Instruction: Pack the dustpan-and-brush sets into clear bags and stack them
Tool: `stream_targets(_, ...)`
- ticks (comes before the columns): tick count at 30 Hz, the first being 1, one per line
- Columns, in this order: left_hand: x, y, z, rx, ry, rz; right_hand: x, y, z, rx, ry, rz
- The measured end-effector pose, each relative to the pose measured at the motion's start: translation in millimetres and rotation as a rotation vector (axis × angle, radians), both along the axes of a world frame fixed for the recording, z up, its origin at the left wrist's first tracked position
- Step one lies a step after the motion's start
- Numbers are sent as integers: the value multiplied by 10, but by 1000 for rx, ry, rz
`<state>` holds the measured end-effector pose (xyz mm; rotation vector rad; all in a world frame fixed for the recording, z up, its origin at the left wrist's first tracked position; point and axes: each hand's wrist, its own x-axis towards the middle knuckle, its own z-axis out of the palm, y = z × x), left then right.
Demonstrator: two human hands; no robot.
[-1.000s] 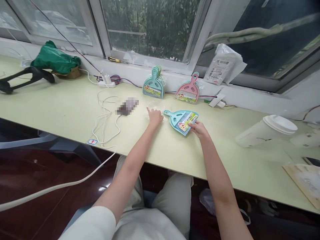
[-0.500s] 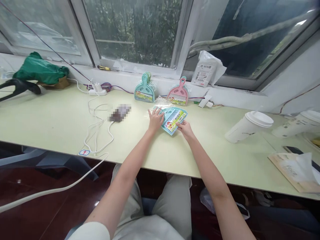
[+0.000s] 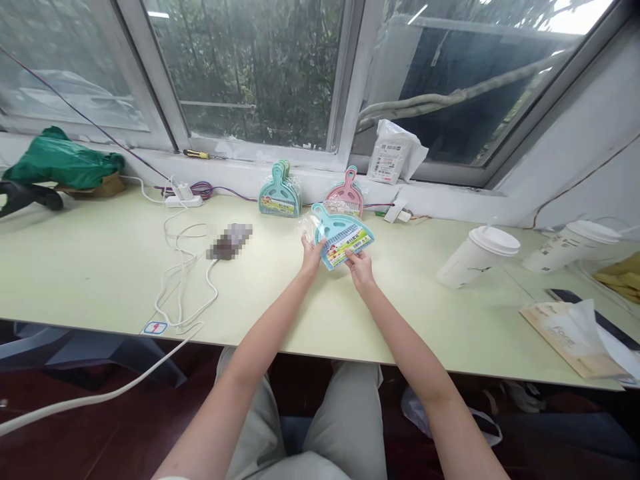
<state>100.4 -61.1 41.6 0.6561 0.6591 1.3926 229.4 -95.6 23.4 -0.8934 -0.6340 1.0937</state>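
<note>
A blue-green mini dustpan and brush set [image 3: 345, 235] in clear plastic wrap is tilted up in front of me, its handle toward the window and its printed label facing me. At its left edge my left hand [image 3: 312, 255] grips it, thumb on the front. My right hand [image 3: 360, 268] pinches its lower edge, thumb over the label. Just behind it a pink dustpan set [image 3: 346, 192] leans against the wall, partly covered. Several more blue-green dustpan sets [image 3: 279, 193] stand stacked to its left.
White cables and a blurred-out device [image 3: 230, 241] lie on the table [image 3: 265, 293] to the left, near a power strip [image 3: 183, 200]. Lidded paper cups [image 3: 477, 257], a tissue pack [image 3: 570, 337] and a dark phone [image 3: 600, 317] are at right. A white package [image 3: 393, 157] rests on the sill.
The dustpan set has been tipped up from lying near the table, its handle now upward. My left hand went from spread on the wrap to gripping the edge. The view has shifted slightly.
</note>
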Motion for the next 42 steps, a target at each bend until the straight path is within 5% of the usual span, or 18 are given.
stream_targets(14, 147, -185, -12, 205, 91, -214, -126, -110, 65, 86, -70, -144)
stream_targets(18, 189, -199, -25, 322, 239, -58, -164, -149, 98, 106, -5, -157)
stream_targets(23, 217, -240, -77, 258, 270, 147, -200, -168, 119, 91, -30, -94)
stream_targets(37, 218, -378, -73, 241, 344, 332, -262, -147, 104, 85, 7, -40)
stream_targets(42, 199, -398, -82, 279, 422, 380, -139, -101, 125, 29, 26, 74)
